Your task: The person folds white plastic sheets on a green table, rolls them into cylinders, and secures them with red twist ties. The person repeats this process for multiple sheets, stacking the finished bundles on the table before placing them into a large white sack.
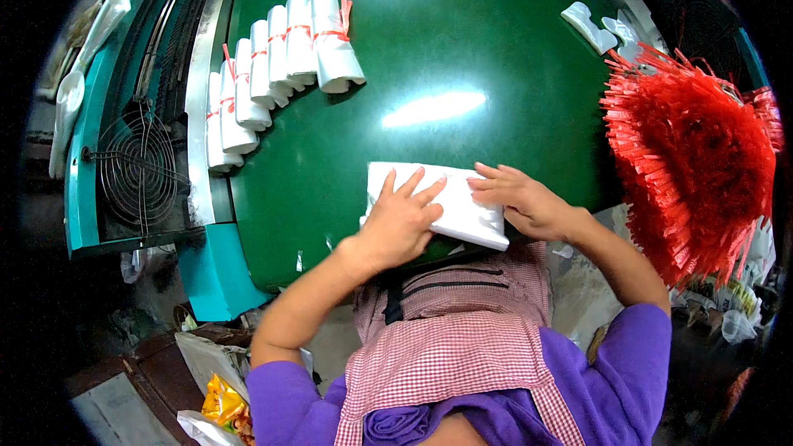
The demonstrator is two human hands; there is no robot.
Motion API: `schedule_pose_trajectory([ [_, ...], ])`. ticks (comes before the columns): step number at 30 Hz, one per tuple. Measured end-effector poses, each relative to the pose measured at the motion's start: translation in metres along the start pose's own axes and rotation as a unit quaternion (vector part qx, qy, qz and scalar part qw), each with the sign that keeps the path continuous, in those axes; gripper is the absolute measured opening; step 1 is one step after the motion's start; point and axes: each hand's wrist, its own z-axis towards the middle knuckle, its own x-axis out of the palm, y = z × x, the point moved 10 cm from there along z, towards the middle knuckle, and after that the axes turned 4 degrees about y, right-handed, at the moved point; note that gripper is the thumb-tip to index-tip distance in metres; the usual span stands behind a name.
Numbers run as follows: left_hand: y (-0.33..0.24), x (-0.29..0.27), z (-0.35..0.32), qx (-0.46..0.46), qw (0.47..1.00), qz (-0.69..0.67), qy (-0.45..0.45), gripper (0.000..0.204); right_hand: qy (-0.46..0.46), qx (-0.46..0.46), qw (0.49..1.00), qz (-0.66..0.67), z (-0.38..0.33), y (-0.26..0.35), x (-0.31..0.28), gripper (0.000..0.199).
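A folded stack of thin white plastic bags or sheets (471, 213) lies at the near edge of the green table, just in front of my body. My left hand (402, 216) rests flat on its left half with the fingers spread. Over the right end reaches my right hand (529, 200), its fingers stretched out across the top and its thumb partly tucked below. Neither hand grips anything. Farther left on the table, several white plastic rolls (334, 58) stand side by side in a curved row, each tied with a red strip.
A big bunch of red plastic strips (690, 157) hangs at the table's right side. White plastic scraps (588, 26) lie along the far right edge. The green tabletop (462, 41) borders a teal machine frame with a round wire fan guard (140, 167) on the left.
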Motion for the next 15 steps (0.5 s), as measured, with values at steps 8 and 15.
schedule_pose_trajectory([
  [8,-0.008,0.0,-0.039,0.025,0.995,-0.085,-0.038,0.046,-0.096,0.044,0.982,-0.155,-0.008,0.045,0.006,0.05],
  [15,0.047,-0.027,-0.003,-0.155,0.985,-0.028,-0.071,0.022,-0.205,0.191,0.959,0.037,0.017,-0.034,-0.012,0.027],
])
